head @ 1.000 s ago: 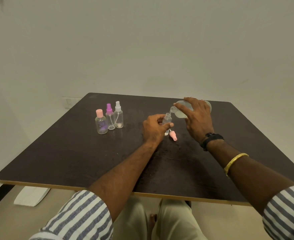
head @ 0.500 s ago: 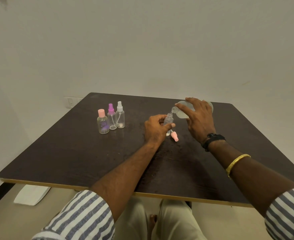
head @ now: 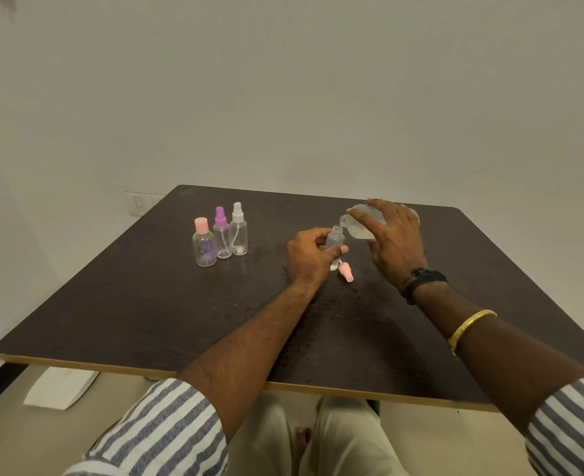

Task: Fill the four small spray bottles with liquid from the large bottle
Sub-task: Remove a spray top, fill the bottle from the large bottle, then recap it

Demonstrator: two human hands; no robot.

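**Liquid transfer in progress**

Just in front of the open small bottle [head: 335, 243], its pink spray cap [head: 346, 273] lies on the bench [head: 146, 304], set aside so the neck is free. The left hand [head: 313, 255] wraps fingers and thumb round that bottle, likely to keep it upright. Right of it and slightly behind, the right hand [head: 395, 242] grips the large bottle [head: 361, 230], tipped with its mouth at the small neck. Well to the left stand three capped bottles [head: 222, 242], apparently waiting.
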